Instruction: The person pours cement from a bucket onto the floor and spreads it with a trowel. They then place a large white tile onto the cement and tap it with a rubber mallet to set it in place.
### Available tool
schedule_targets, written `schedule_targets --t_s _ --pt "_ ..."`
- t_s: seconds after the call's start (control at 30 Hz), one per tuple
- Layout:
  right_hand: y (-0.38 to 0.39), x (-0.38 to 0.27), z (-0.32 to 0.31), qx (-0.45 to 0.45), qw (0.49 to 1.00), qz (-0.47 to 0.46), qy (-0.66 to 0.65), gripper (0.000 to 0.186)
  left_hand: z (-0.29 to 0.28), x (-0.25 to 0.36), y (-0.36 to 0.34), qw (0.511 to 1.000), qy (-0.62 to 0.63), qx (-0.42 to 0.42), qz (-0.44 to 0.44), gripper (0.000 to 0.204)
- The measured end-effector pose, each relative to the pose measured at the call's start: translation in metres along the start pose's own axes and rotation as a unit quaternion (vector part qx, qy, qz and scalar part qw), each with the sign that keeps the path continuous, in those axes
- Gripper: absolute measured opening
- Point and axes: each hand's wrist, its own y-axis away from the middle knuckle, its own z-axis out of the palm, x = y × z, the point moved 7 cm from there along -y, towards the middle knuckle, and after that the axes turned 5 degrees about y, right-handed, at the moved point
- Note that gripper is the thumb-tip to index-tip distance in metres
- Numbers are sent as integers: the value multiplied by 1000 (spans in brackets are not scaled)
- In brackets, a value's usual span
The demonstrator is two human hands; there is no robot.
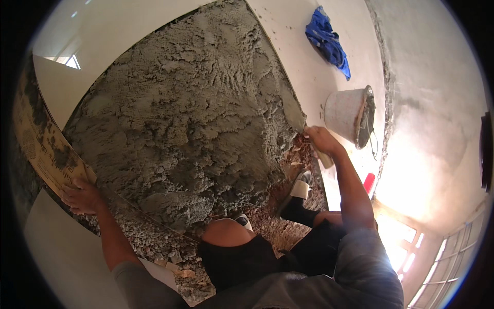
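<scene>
Nearest the camera is the person's dark grey shirt, with black shorts beyond. At far left, the left hand rests on the near end of a printed, mortar-spattered cardboard strip, its fingers slightly spread; whether they grip it, I cannot tell. Wet, rough grey mortar fills the middle of the floor, between pale tiles. At its right edge, the right hand is closed around the handle of a trowel. Farther right are a crumpled blue cloth and a whitish bucket.
</scene>
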Motion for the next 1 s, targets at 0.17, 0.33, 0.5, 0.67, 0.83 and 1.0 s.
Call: schedule_targets --t_s 0.17,0.33,0.5,0.67,0.83,1.0 --pt "43 4 -36 13 998 -29 57 49 0 -4 2 998 54 22 8 70" --pt "18 -5 -43 11 994 -99 35 51 21 -17 -10 992 -112 -59 3 74" --pt "8 59 -17 3 990 -64 124 55 29 -24 -10 997 -55 2 53 69" --pt "18 55 -47 236 914 -224 244 47 59 -31 -16 871 -302 -74 381 44" --pt "-5 -4 -21 273 839 -380 278 37 -10 -48 -3 952 249 -175 45 62" --pt "7 -100 12 249 798 -429 342 27 -148 -21 138 914 357 -157 -116 71"
